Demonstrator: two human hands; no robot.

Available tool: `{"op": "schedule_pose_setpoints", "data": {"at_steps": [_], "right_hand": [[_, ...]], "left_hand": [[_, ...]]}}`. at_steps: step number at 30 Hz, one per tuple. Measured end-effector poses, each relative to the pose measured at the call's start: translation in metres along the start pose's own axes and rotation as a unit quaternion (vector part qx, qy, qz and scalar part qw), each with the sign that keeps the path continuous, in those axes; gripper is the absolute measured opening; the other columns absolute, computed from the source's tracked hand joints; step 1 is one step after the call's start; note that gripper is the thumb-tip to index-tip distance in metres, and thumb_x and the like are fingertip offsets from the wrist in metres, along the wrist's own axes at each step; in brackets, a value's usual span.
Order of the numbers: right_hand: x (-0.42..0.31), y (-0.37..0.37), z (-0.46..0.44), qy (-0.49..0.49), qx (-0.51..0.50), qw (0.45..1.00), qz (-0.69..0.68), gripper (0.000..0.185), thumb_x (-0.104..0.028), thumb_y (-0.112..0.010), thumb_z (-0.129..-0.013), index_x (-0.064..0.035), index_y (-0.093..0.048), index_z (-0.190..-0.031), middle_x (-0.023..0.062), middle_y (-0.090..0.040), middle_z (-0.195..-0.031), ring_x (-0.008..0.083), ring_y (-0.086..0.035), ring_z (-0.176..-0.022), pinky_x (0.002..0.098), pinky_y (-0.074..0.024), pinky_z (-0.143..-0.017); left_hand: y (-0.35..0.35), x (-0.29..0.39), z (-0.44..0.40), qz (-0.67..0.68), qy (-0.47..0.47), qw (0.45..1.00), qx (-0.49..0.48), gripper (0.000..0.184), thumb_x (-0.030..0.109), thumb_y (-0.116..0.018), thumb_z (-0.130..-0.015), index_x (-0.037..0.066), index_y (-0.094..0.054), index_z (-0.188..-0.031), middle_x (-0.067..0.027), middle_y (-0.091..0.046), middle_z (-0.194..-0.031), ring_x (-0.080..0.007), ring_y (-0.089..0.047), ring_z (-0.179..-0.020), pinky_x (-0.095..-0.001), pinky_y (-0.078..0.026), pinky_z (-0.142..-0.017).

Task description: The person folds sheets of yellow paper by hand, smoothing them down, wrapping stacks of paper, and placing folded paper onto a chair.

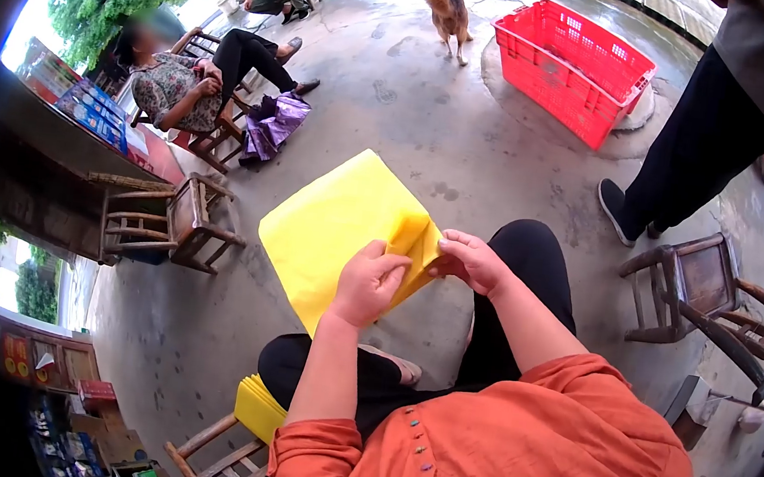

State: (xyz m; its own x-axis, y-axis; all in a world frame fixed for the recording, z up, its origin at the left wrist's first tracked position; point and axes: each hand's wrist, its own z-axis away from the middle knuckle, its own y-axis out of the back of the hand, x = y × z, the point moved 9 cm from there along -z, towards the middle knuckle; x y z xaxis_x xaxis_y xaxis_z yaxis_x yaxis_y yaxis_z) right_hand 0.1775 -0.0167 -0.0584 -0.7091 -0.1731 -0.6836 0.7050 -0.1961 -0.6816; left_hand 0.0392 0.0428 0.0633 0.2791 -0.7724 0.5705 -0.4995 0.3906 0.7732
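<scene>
A large sheet of yellow paper [332, 224] hangs over my lap, its right corner bent up into a fold. My left hand [368, 284] grips the sheet near its lower right edge, thumb pressed toward the fold. At the right corner, my right hand [473, 261] pinches the folded part between thumb and fingers. Some fingertips are hidden behind the paper. By my left knee a stack of yellow paper [260, 408] rests on a wooden chair [220, 454].
A red plastic crate [566, 81] stands ahead on the right, near a dog [445, 8]. A person [179, 87] sits at left beside a purple bag [273, 126]; another stands at right. Wooden chairs [193, 219] flank me. Boxes [106, 424] are piled at lower left.
</scene>
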Motion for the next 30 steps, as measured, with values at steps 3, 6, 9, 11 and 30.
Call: {"op": "schedule_pose_setpoints", "data": {"at_steps": [3, 6, 9, 11, 30], "right_hand": [[-0.002, -0.016, -0.001, 0.002, -0.086, 0.994, -0.073, 0.021, -0.028, -0.060, -0.103, -0.0110, -0.061, -0.116, 0.0077, -0.069, -0.111, 0.0184, -0.071, -0.100, 0.0327, -0.0568, -0.093], [-0.001, -0.020, -0.001, -0.003, -0.102, 0.991, -0.085, 0.025, -0.024, -0.065, -0.101, -0.0106, -0.058, -0.120, 0.0070, -0.066, -0.115, 0.0197, -0.068, -0.108, 0.0323, -0.0557, -0.095], [-0.003, -0.026, 0.000, 0.022, -0.097, 0.994, -0.041, 0.030, -0.019, -0.071, -0.096, -0.0093, -0.057, -0.121, 0.0064, -0.066, -0.115, 0.0185, -0.068, -0.107, 0.0318, -0.0550, -0.097], [0.000, -0.026, -0.001, 0.028, -0.089, 0.995, -0.028, 0.031, -0.017, -0.073, -0.095, -0.0088, -0.057, -0.120, 0.0061, -0.066, -0.114, 0.0177, -0.068, -0.107, 0.0316, -0.0549, -0.097], [0.011, -0.016, -0.011, 0.098, 0.003, 0.986, 0.133, 0.031, -0.019, -0.079, -0.090, -0.0089, -0.059, -0.111, 0.0014, -0.066, -0.109, 0.0136, -0.064, -0.104, 0.0312, -0.0503, -0.096]], "left_hand": [[-0.006, -0.021, -0.001, 0.063, 0.116, 0.990, -0.049, 0.019, 0.009, -0.075, -0.082, 0.005, -0.076, -0.101, -0.0125, -0.067, -0.105, -0.0290, -0.066, -0.100, -0.0336, -0.053, -0.086], [-0.007, -0.035, -0.001, 0.120, 0.152, 0.980, -0.047, 0.032, 0.028, -0.081, -0.079, 0.005, -0.076, -0.101, -0.0123, -0.069, -0.103, -0.0297, -0.066, -0.100, -0.0348, -0.053, -0.089], [-0.008, -0.040, -0.001, 0.168, 0.190, 0.965, -0.060, 0.035, 0.026, -0.083, -0.078, 0.004, -0.075, -0.103, -0.0115, -0.069, -0.105, -0.0266, -0.066, -0.101, -0.0342, -0.052, -0.092], [-0.008, -0.037, -0.002, 0.157, 0.198, 0.964, -0.078, 0.037, 0.024, -0.084, -0.077, 0.003, -0.074, -0.106, -0.0114, -0.069, -0.107, -0.0255, -0.066, -0.103, -0.0339, -0.051, -0.093], [-0.015, -0.042, 0.001, 0.164, 0.162, 0.971, -0.068, 0.030, 0.015, -0.083, -0.080, 0.005, -0.074, -0.107, -0.0085, -0.064, -0.103, -0.0221, -0.063, -0.099, -0.0319, -0.051, -0.091]]}}
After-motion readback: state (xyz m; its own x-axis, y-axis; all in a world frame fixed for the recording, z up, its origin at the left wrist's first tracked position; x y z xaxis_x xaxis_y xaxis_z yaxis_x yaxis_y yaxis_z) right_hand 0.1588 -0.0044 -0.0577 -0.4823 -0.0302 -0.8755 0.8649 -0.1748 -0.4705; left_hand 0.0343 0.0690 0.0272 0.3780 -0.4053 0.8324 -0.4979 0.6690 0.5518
